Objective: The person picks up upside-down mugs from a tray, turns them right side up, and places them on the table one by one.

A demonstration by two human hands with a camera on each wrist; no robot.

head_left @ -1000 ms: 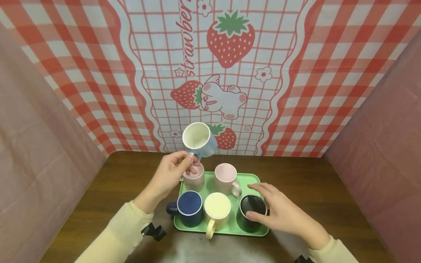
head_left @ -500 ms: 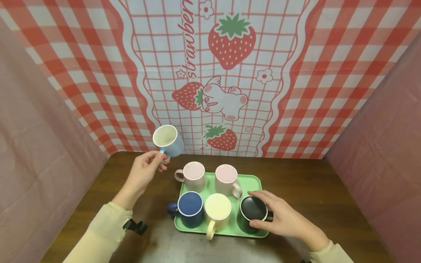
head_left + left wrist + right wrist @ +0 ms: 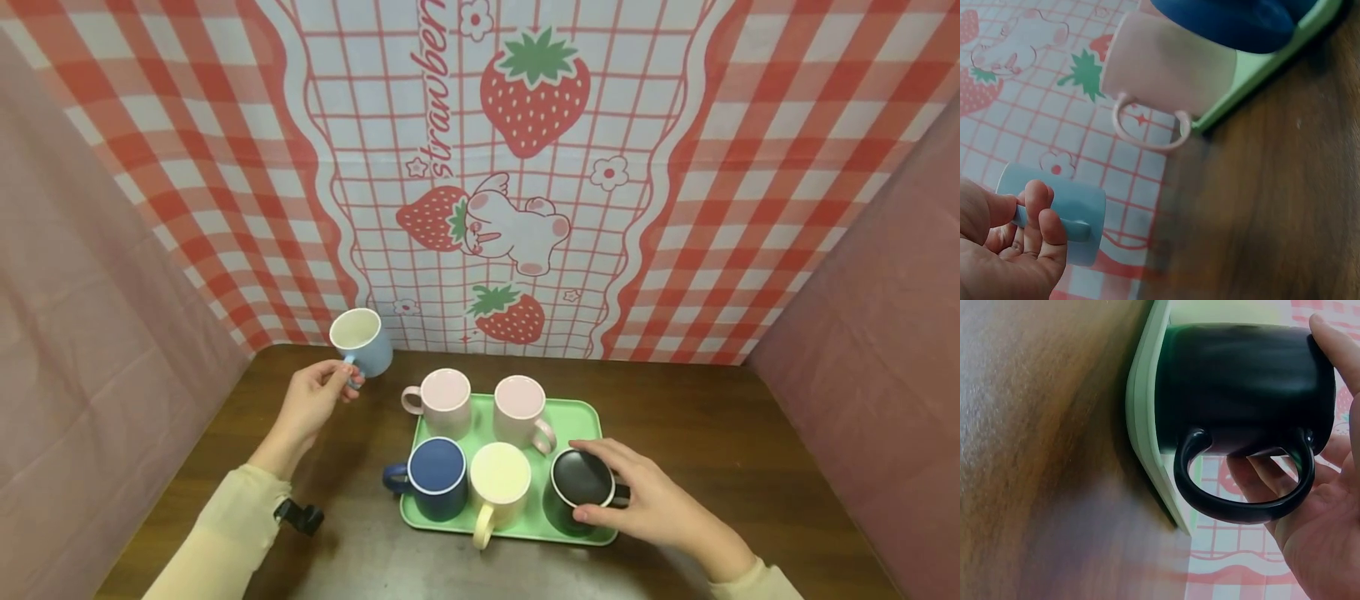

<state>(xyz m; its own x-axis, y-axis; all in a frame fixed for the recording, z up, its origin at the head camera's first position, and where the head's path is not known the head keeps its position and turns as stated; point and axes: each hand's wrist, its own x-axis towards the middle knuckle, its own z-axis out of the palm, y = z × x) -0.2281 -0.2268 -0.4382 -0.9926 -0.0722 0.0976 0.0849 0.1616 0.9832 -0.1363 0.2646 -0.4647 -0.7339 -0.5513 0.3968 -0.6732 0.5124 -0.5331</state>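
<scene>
Okay, nearest row first: a glossy yellow round mug point(image 3: 504, 479) with its handle toward me, and a dark blue round mug point(image 3: 438, 479) to its left, handle out to the left. To the right of them is a black cylindrical mug point(image 3: 581, 479), and my right hand point(image 3: 648, 492) grips it near the top, thumb on the near side, fingers on the far side. That mug's handle points right, into the space under my palm; the body stands vertical at the right end of a pale green rectangular tray point(image 3: 573, 414) on the dark brown wood-look worktop point(image 3: 675, 400).

Behind, on the tray: two pale pink mugs point(image 3: 447, 408), apart, one handle left, the other angled toward me. All five tray mugs show flat coloured tops ringed in white; I read those as bases, so mouth-down.

Farther out, left of the tray: my left hand point(image 3: 317, 393) pinches the handle of a light blue mug point(image 3: 372, 354) with an off-white inside. Body lies ahead and right of my fingers, axis near vertical, mouth up, bottom clear of the worktop. Left hand owns it; right is well apart.

Farthest: red-and-white checked strawberry-print cloth point(image 3: 247, 208).
</scene>
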